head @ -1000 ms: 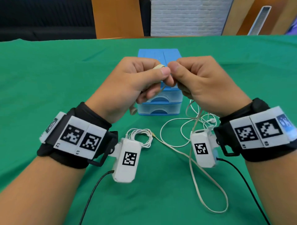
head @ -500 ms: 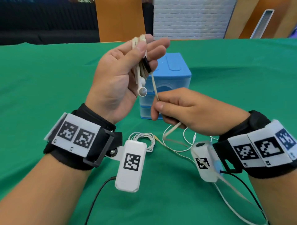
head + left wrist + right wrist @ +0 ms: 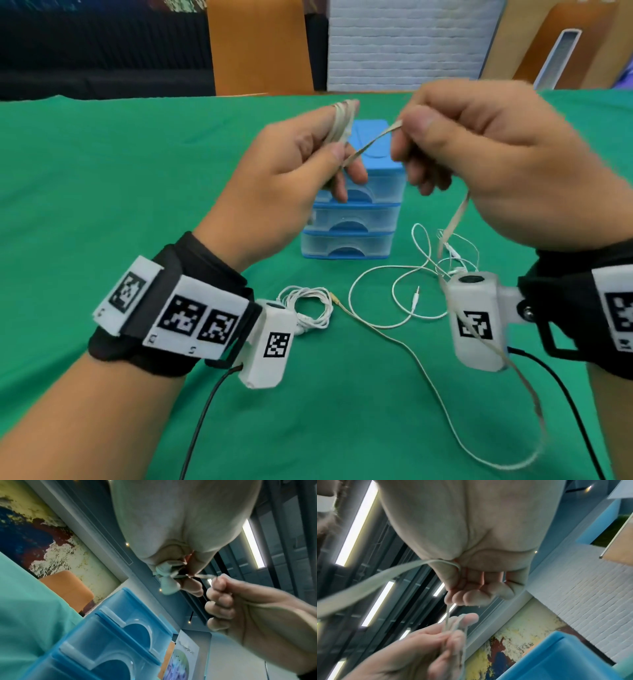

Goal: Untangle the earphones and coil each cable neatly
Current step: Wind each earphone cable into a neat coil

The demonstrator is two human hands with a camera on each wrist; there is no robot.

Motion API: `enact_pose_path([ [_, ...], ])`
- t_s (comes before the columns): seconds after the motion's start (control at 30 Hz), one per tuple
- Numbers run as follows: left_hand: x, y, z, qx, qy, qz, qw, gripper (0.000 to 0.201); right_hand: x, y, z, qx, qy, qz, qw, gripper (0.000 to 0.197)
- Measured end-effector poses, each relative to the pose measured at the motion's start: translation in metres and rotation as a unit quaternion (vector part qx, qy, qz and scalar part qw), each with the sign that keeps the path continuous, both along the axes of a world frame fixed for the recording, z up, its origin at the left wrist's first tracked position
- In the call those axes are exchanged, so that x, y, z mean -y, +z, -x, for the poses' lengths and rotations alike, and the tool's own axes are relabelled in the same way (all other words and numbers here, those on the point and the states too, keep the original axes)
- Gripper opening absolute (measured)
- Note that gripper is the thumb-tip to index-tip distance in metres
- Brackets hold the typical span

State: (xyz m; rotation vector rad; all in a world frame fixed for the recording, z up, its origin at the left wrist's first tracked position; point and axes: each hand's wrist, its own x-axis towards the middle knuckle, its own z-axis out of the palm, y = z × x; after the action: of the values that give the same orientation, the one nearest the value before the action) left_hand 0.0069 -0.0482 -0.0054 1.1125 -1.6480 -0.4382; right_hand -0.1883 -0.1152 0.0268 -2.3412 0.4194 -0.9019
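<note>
The flat beige cable trails limp across the green cloth near the body, then rises to the right hand, which pinches it. The left hand holds the wound loops. It looks light, floppy and twist-prone, so it is best pinched close to the coil.

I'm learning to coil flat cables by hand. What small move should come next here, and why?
Probably carry the right hand over the left hand to lay another loop. The left already holds several turns of the beige cable, the right pinches the next stretch, and a long tail lies on the green cloth.
</note>
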Motion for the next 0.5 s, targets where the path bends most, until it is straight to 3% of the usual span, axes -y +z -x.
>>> enact_pose_path([
  [0.27,-0.004,0.001,0.002,0.015,-0.062,-0.069,0.996,0.023,0.021,-0.013,0.004,-0.015,-0.134,0.029,0.990,0.029],
  [0.4,-0.003,-0.002,0.003,-0.011,-0.042,-0.095,0.995,0.023,0.024,-0.018,0.008,-0.076,-0.188,0.069,0.977,0.010],
  [0.5,-0.003,-0.002,0.001,-0.040,-0.010,-0.130,0.991,0.027,0.019,-0.006,0.012,-0.018,-0.201,0.064,0.977,0.011],
])
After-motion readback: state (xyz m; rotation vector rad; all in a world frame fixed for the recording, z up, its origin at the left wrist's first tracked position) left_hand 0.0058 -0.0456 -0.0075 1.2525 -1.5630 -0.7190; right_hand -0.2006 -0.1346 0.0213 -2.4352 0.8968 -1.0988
